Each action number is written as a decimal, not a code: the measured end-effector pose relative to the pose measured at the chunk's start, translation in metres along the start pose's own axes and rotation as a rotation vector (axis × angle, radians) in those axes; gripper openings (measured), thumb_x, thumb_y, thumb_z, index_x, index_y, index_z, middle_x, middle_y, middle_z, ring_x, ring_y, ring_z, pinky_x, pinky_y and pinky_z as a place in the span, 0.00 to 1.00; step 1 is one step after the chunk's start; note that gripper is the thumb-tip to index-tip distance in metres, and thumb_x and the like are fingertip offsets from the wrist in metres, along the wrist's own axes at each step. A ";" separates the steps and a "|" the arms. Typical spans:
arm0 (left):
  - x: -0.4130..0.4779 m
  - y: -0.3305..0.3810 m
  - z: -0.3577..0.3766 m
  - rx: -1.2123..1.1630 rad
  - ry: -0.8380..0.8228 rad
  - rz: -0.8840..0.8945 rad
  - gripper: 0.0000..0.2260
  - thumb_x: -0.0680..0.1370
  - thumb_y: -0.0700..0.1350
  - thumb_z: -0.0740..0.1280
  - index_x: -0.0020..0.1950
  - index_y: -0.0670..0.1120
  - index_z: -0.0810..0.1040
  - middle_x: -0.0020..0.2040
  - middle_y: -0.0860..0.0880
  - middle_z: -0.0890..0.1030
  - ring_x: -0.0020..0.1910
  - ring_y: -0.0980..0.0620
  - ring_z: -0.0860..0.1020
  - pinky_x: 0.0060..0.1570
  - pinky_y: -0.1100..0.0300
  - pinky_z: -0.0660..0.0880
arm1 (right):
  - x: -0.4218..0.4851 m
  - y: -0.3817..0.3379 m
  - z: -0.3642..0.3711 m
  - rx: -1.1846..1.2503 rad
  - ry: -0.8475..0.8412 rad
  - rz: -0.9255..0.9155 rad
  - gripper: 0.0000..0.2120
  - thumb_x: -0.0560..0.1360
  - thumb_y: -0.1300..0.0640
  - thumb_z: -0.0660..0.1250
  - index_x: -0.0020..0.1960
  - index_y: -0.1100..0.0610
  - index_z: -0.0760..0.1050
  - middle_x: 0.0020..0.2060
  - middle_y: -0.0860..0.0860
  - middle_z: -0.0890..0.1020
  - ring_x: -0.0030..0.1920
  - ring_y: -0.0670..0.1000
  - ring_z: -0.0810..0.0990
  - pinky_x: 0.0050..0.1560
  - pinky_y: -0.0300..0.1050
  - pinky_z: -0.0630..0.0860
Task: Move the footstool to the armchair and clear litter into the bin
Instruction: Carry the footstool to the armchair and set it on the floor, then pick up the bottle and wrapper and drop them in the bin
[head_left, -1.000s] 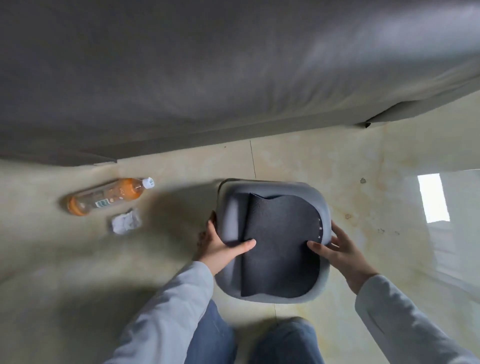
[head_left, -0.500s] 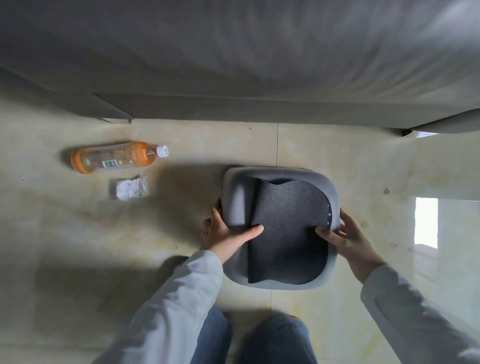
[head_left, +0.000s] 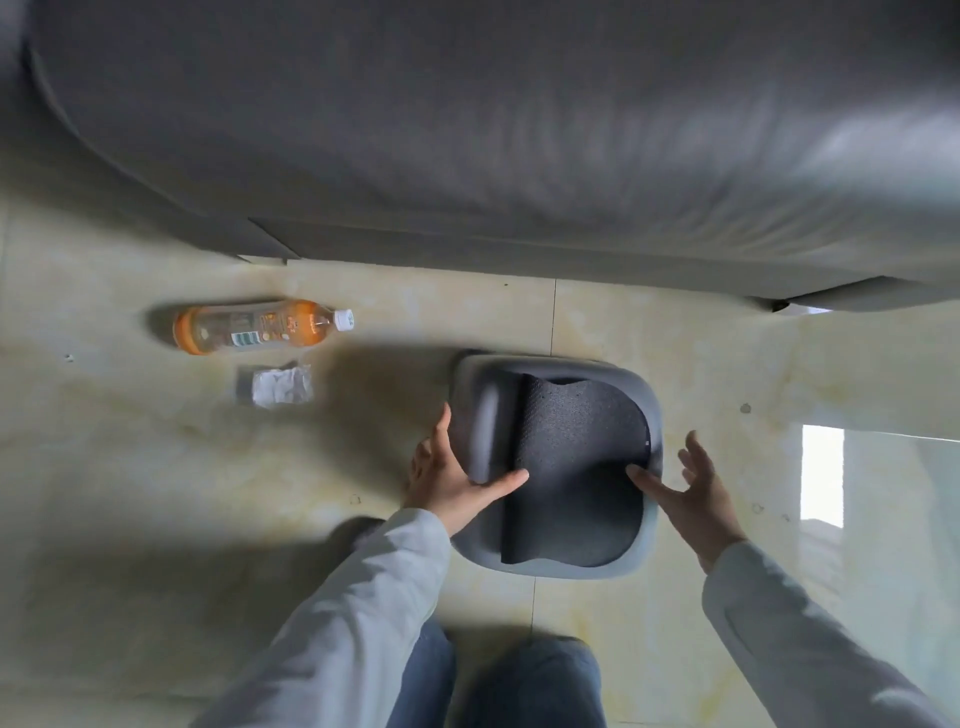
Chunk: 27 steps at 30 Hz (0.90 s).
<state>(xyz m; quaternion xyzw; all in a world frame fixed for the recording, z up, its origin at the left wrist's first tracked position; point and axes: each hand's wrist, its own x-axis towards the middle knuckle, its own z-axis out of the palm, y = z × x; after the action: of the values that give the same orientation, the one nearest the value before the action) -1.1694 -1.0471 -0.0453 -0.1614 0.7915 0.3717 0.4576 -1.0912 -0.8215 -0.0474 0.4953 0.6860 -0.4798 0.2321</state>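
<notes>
Head view: we look straight down at the floor (head_left: 649, 322) in front of us.
Footstool (head_left: 566, 467): grey with a dark textured top, on the tiles just short of the armchair (head_left: 467, 130), a strip of floor between them.
Left hand (head_left: 451, 478): we have it spread against the stool's left side, thumb lying on the top, fingers fanned along the edge.
Right hand (head_left: 691, 488): fingers spread wide; the thumb tip reaches the right rim, and we cannot tell whether the other fingers touch it.
Sleeves: pale, with our blue trouser knees below the stool.
Bottle (head_left: 260, 326): orange, white cap, lying on its side well left of the stool, near the armchair's base.
Paper (head_left: 280, 385): a crumpled white scrap just below the bottle.
</notes>
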 end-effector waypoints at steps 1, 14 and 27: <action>-0.006 -0.001 -0.007 0.000 0.008 0.016 0.49 0.64 0.59 0.73 0.76 0.54 0.46 0.76 0.46 0.57 0.76 0.47 0.57 0.74 0.50 0.56 | -0.010 -0.006 -0.001 -0.053 0.042 -0.027 0.44 0.69 0.52 0.72 0.77 0.54 0.50 0.76 0.54 0.60 0.76 0.54 0.60 0.73 0.53 0.60; -0.062 -0.085 -0.201 -0.072 0.252 -0.071 0.24 0.72 0.52 0.69 0.65 0.46 0.70 0.62 0.45 0.78 0.59 0.45 0.78 0.64 0.47 0.70 | -0.129 -0.140 0.131 -0.428 -0.024 -0.329 0.37 0.70 0.52 0.71 0.74 0.57 0.59 0.73 0.55 0.65 0.73 0.56 0.62 0.73 0.49 0.59; 0.053 -0.161 -0.257 -0.195 0.343 -0.151 0.24 0.72 0.52 0.69 0.64 0.45 0.69 0.62 0.45 0.79 0.60 0.44 0.77 0.64 0.49 0.71 | -0.063 -0.205 0.324 -0.715 -0.186 -0.642 0.38 0.69 0.49 0.70 0.74 0.55 0.59 0.71 0.54 0.66 0.72 0.54 0.62 0.70 0.44 0.59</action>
<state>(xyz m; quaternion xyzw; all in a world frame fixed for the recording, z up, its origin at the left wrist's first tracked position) -1.2564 -1.3399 -0.0828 -0.3249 0.8037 0.3782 0.3248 -1.3020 -1.1479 -0.0492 0.1030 0.9022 -0.3038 0.2884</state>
